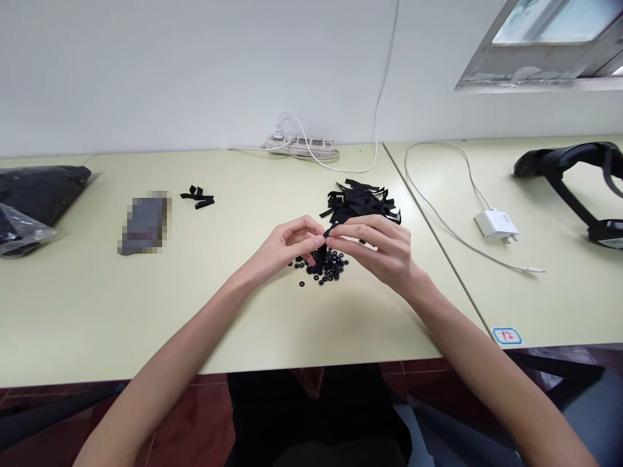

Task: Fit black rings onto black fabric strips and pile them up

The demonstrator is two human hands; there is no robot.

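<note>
Between my two hands hangs a short black fabric strip (320,258), pinched near its top. My left hand (296,243) grips it with thumb and forefinger from the left. From the right, the fingertips of my right hand (377,245) close on the same strip. Whether a small part sits between the fingertips I cannot make out. Below the strip lies a heap of small black ring-shaped pieces (333,266), a few of them loose at its edge. Just behind my right hand is a pile of black fabric strips (360,200).
Several black strips (198,196) lie left of centre, near a blurred dark flat object (145,224). A dark plastic bag (43,194) is at far left. Against the wall rests a power strip (302,147); a white charger (497,224) and black headset (574,175) are at right.
</note>
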